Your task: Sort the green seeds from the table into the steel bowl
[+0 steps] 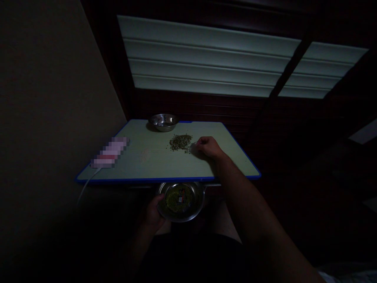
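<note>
My left hand (153,212) is closed on the rim of a shiny metal bowl (188,218), held just below the table's near edge. Inside the bowl lie greenish contents (173,198) with a small printed label (180,196) among them. On the table, a loose pile of small brownish grains (180,142) is spread out. My right hand (208,146) rests at the right side of this pile, its fingertips pinched together. What they hold, if anything, is too small and dark to make out.
The pale table (141,165) has a blue edge. A second metal bowl (163,122) stands at its back. A blurred pink object (109,153) with a white cable (86,182) lies at the left. Beyond the table is a dark wooden panel with pale slats (203,59).
</note>
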The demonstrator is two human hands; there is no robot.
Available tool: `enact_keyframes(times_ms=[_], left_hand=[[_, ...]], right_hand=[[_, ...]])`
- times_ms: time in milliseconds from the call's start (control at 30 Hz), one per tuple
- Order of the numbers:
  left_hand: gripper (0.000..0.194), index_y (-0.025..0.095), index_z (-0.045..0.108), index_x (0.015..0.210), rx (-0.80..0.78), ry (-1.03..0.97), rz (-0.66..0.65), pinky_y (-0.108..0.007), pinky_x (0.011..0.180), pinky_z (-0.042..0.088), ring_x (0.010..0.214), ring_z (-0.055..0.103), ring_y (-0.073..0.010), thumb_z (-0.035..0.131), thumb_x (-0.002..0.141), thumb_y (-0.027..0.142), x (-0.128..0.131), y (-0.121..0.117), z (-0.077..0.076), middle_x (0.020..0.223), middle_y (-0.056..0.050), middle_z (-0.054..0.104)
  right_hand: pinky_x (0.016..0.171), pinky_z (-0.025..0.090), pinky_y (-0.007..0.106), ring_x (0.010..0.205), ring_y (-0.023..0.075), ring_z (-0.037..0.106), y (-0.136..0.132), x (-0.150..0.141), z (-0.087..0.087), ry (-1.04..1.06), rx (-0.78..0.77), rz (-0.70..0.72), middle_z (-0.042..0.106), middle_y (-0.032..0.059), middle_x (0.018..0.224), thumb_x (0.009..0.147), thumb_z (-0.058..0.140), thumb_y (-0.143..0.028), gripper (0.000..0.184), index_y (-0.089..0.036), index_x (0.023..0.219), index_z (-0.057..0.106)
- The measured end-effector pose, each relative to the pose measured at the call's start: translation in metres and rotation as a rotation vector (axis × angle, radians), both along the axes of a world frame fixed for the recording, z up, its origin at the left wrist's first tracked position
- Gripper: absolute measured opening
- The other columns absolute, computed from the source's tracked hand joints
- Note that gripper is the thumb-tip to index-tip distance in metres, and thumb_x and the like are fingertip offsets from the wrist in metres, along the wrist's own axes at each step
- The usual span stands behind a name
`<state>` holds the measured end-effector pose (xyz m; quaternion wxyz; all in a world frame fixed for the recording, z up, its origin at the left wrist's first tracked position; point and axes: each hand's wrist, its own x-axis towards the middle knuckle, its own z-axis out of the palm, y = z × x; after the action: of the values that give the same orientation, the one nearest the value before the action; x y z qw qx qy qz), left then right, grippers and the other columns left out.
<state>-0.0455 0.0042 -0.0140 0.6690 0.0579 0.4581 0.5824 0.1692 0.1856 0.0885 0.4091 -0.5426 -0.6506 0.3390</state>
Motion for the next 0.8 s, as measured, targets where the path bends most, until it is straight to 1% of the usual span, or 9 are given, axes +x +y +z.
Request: enact_keyframes(times_ms=[167,333,500,667,733,800], left_hand=[[0.017,0.016,0.074,0.081,-0.001,0.018,0.017,-0.038,0.077,0.058,0.079,0.073,-0.0270,0.064,0.069,0.022,0.0000,0.0009,-0.0024,0.075,-0.009,0.077],[0.014,0.016,0.074,0.074,-0.010,0.015,0.007,-0.036,0.073,0.058,0.073,0.072,-0.0253,0.063,0.069,0.023,0.0003,0.0004,-0.0018,0.073,-0.009,0.077],[0.018,0.015,0.075,0.076,0.035,0.014,0.002,-0.036,0.074,0.058,0.075,0.072,-0.0254,0.063,0.070,0.026,0.0005,0.0002,-0.0020,0.076,-0.010,0.078],[0.016,0.014,0.075,0.077,0.003,0.022,-0.003,-0.037,0.076,0.057,0.076,0.072,-0.0263,0.066,0.069,0.024,-0.0013,0.0009,-0.0042,0.074,-0.009,0.077],[0.015,0.014,0.074,0.078,-0.004,0.015,0.000,-0.037,0.077,0.057,0.077,0.073,-0.0265,0.066,0.068,0.023,-0.0020,0.0012,-0.0055,0.074,-0.009,0.077],[0.015,0.014,0.074,0.078,-0.001,0.005,0.008,-0.036,0.076,0.057,0.076,0.072,-0.0257,0.066,0.068,0.022,-0.0023,0.0013,-0.0069,0.074,-0.009,0.077]], right_hand=[[0.052,0.036,0.024,0.054,0.0116,0.048,-0.0015,-0.0005,0.0034,-0.020,0.008,-0.015,0.055,-0.0022,0.054,0.057,0.060,-0.025,0.008,-0.017,0.061,0.059],[0.051,0.035,0.024,0.052,0.0108,0.046,-0.0046,-0.0013,0.0052,-0.019,-0.036,0.030,0.054,-0.0025,0.053,0.056,0.061,-0.024,0.008,-0.017,0.061,0.060],[0.049,0.034,0.023,0.051,0.0109,0.046,-0.0047,-0.0009,0.0042,0.010,-0.007,0.005,0.053,-0.0021,0.053,0.057,0.061,-0.023,0.008,-0.016,0.061,0.060],[0.049,0.037,0.024,0.050,0.0113,0.049,-0.0076,-0.0032,0.0052,0.030,-0.070,0.061,0.058,-0.0006,0.055,0.054,0.066,-0.021,0.012,-0.016,0.063,0.061],[0.049,0.037,0.024,0.050,0.0114,0.049,-0.0076,-0.0036,0.0049,0.018,-0.076,0.054,0.058,-0.0005,0.056,0.054,0.067,-0.021,0.012,-0.016,0.064,0.062],[0.049,0.037,0.024,0.051,0.0111,0.049,-0.0063,-0.0033,0.0043,-0.008,-0.049,0.028,0.057,-0.0009,0.056,0.055,0.066,-0.021,0.011,-0.016,0.064,0.062]])
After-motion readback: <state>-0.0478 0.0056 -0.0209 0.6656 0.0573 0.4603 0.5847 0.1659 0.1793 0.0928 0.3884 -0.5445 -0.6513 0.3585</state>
